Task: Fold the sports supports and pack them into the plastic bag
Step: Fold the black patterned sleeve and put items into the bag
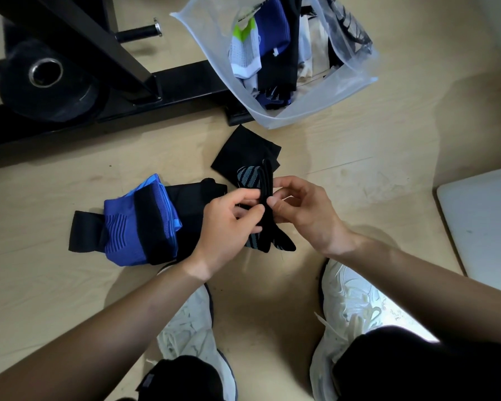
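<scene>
Both hands hold a black support with grey stripes (265, 186) upright above the wooden floor. My left hand (229, 224) pinches its middle from the left, and my right hand (298, 209) pinches it from the right. A black sleeve (245, 150) lies flat on the floor just behind it. To the left lies a blue support (122, 227) with a black band (152, 224) over it, on top of other black supports (191, 204). The translucent plastic bag (301, 111) stands open at the top, holding several folded supports.
A black metal exercise frame (99, 44) with a weight plate (44, 82) fills the upper left. A white board (483, 227) lies at the right edge. My two white shoes (347, 302) stand on the floor below my hands.
</scene>
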Tool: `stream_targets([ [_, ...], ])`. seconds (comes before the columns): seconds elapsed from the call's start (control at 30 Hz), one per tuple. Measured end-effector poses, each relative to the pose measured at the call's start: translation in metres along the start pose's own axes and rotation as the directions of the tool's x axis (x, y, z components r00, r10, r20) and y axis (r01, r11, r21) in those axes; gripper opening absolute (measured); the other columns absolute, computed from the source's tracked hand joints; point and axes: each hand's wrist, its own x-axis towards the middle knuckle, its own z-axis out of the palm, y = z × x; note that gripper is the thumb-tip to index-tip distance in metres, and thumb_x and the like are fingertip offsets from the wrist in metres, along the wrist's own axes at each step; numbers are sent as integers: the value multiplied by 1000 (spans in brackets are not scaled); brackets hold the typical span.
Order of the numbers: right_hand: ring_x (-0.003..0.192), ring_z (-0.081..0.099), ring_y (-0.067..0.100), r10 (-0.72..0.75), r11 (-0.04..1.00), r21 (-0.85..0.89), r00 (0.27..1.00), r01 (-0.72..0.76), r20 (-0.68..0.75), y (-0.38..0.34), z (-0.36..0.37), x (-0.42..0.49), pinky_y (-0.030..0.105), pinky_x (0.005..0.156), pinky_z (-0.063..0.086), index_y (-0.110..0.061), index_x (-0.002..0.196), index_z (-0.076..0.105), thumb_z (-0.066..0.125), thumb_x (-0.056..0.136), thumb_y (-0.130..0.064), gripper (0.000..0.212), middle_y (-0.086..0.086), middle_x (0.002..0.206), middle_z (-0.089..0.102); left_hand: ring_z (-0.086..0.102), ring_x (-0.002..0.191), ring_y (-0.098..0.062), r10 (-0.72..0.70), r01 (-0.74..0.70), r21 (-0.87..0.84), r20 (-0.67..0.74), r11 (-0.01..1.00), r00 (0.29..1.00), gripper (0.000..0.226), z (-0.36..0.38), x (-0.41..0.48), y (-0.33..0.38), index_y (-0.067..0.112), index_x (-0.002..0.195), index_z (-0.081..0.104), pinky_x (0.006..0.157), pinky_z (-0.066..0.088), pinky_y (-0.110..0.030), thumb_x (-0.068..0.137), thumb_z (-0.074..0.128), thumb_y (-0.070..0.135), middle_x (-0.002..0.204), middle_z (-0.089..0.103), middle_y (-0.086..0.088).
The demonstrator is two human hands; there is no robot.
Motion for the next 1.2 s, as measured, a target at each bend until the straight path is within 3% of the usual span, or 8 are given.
stream_targets([
  [0.17, 86, 67, 23, -112, 977, -181, 993, 115, 28, 2, -3, -2, 35, 78, 56, -10, 109, 68, 79, 82, -6, 29, 7, 98, 72, 74, 95, -18, -4, 8, -26, 128, 1000, 992, 38, -1, -1, 0, 6, 122, 72, 79, 60, -27, 94, 51, -10, 113, 72, -8],
  [0.27, 79, 66, 19, -95, 981, -170, 995, 96, 10, 5, -5, -1, 37, 75, 56, -13, 105, 69, 73, 85, 1, 25, 0, 90, 72, 73, 98, -16, 6, -6, -4, 129, 1000, 992, 36, -4, 0, -1, 11, 118, 74, 81, 61, -29, 92, 56, -6, 111, 75, -1],
  [0.4, 79, 64, 24, -42, 993, -107, 999, 43, 11, 4, -14, 0, 49, 79, 55, -15, 105, 70, 69, 86, -8, 20, 12, 88, 66, 69, 96, -10, 55, -52, 40, -77, 998, 996, 31, -14, 6, -7, 23, 113, 73, 79, 56, -24, 89, 68, 4, 105, 73, 7],
  [0.5, 81, 62, 27, -37, 998, -42, 997, 40, 65, -4, -23, -2, 51, 77, 53, -14, 105, 68, 65, 89, -8, 18, 13, 88, 61, 65, 103, -8, 14, -7, 41, -174, 999, 985, 42, -23, 11, -13, 26, 125, 64, 78, 51, -15, 87, 77, 15, 118, 65, 7],
  [0.67, 86, 64, 20, 11, 984, 174, 992, -34, 127, -13, -33, -5, 42, 80, 57, -10, 113, 63, 54, 96, 5, 25, 2, 92, 63, 58, 127, -13, -163, 172, -141, 73, 975, 984, 87, -24, 17, -25, 25, 147, 45, 103, 50, -31, 71, 81, 45, 141, 57, 2],
  [0.83, 87, 67, 18, 68, 958, 277, 996, -79, 49, -6, -37, -3, 38, 73, 60, -11, 118, 60, 52, 96, 7, 29, 6, 97, 63, 62, 126, -18, -160, 256, -315, 299, 914, 941, 57, -12, 13, -22, 15, 140, 51, 106, 51, -38, 87, 70, 21, 135, 66, -1],
  [1.03, 80, 66, 20, 77, 991, 120, 979, -54, -191, 10, -41, 0, 39, 67, 55, -18, 136, 51, 58, 95, 4, 47, 4, 95, 67, 64, 123, -25, -165, 224, -293, 211, 930, 963, 65, -13, 12, -25, 12, 143, 47, 106, 51, -50, 82, 72, 12, 134, 65, -10],
  [1.2, 72, 58, 15, -30, 999, -49, 992, 24, -121, 16, -44, -4, 41, 77, 57, -36, 138, 50, 61, 93, 2, 59, 1, 115, 64, 70, 111, -26, -58, 69, -187, 64, 980, 996, 72, -13, 8, -26, 27, 148, 39, 86, 61, -45, 89, 72, 3, 123, 66, -11],
])
